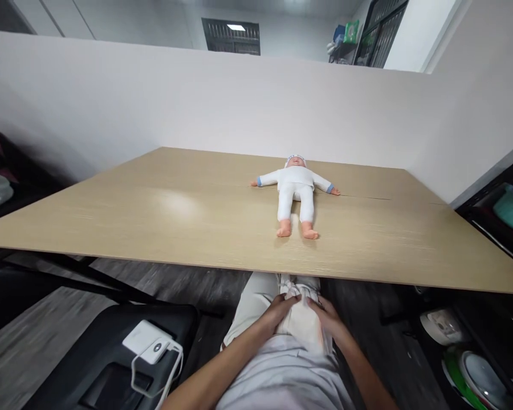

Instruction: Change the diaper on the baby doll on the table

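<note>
A baby doll [296,192] in a white suit and cap lies on its back on the wooden table [175,216], arms spread, feet toward me. Both my hands are below the table's front edge, in my lap. My left hand [277,313] and my right hand [328,319] grip a bunched white cloth [301,319] between them, fingers curled into it. The doll lies well beyond both hands, untouched.
A white partition wall [196,102] backs the table. To my left a black chair seat [106,364] carries a white power bank with a cable [150,341]. On the right, dark shelves [491,341] hold bowls and plates.
</note>
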The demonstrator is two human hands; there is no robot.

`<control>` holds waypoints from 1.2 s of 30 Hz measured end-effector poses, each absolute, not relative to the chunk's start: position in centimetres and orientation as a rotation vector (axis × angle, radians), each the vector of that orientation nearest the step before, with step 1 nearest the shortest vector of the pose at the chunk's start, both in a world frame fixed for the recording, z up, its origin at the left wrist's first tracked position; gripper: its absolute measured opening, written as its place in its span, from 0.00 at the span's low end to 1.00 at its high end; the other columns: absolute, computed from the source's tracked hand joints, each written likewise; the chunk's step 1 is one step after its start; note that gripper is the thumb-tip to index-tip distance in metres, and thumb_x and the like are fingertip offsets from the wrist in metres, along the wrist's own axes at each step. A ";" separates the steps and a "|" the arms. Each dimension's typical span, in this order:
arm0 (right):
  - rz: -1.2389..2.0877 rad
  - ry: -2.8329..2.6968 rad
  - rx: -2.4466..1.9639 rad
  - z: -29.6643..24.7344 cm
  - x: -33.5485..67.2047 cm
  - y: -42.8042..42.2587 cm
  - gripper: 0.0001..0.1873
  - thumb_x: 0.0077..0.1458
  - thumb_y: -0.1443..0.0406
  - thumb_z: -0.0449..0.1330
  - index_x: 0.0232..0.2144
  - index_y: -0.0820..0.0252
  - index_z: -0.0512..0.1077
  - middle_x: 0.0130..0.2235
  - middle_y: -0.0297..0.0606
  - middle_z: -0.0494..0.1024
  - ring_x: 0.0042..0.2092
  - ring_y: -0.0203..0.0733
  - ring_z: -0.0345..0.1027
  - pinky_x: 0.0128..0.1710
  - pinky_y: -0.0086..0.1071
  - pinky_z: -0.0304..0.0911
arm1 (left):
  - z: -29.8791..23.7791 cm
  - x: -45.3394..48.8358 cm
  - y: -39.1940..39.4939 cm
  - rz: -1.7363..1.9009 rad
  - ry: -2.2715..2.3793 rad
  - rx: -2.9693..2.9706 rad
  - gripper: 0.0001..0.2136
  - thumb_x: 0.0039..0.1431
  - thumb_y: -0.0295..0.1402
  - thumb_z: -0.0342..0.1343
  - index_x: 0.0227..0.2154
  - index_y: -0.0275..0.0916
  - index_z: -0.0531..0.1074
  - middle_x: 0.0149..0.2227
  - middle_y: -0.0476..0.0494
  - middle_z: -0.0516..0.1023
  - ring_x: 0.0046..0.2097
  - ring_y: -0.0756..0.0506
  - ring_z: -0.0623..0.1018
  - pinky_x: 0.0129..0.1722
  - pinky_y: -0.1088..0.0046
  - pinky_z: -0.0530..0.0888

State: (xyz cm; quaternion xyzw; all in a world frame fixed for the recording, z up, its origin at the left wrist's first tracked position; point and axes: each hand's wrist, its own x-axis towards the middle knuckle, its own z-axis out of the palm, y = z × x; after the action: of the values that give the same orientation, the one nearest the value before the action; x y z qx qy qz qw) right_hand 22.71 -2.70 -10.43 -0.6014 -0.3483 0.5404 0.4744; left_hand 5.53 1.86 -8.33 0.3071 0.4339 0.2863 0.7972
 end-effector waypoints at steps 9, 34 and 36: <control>1.293 -0.858 -1.348 2.2 22.1 -14.9 0.42 0.53 0.46 0.75 0.67 0.47 0.73 0.63 0.45 0.81 0.63 0.65 0.75 0.59 0.52 0.76 | 4.8 0.5 -7.8 0.693 0.688 1.029 0.33 0.56 0.47 0.75 0.63 0.49 0.73 0.62 0.38 0.80 0.64 0.32 0.78 0.65 0.53 0.75; 0.043 -1.545 -1.701 -0.5 24.0 -6.2 0.23 0.70 0.50 0.60 0.60 0.53 0.72 0.59 0.49 0.78 0.60 0.58 0.70 0.62 0.58 0.66 | -1.8 3.9 -3.8 0.904 0.830 0.621 0.29 0.54 0.53 0.74 0.50 0.43 0.70 0.54 0.39 0.84 0.59 0.33 0.81 0.60 0.57 0.76; 0.028 -1.746 -1.641 0.2 23.4 -4.4 0.24 0.72 0.54 0.58 0.66 0.53 0.69 0.66 0.49 0.74 0.68 0.58 0.64 0.68 0.58 0.63 | -2.1 4.1 -3.9 0.908 0.851 0.632 0.30 0.55 0.53 0.73 0.51 0.44 0.66 0.55 0.38 0.83 0.59 0.34 0.81 0.60 0.57 0.75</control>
State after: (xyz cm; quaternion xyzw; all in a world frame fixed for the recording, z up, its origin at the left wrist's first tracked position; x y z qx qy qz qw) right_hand 23.37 -4.41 0.21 -0.6378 -0.6785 0.0107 0.3642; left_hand 4.13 -3.86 -2.11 0.2911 0.3919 0.4179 0.7662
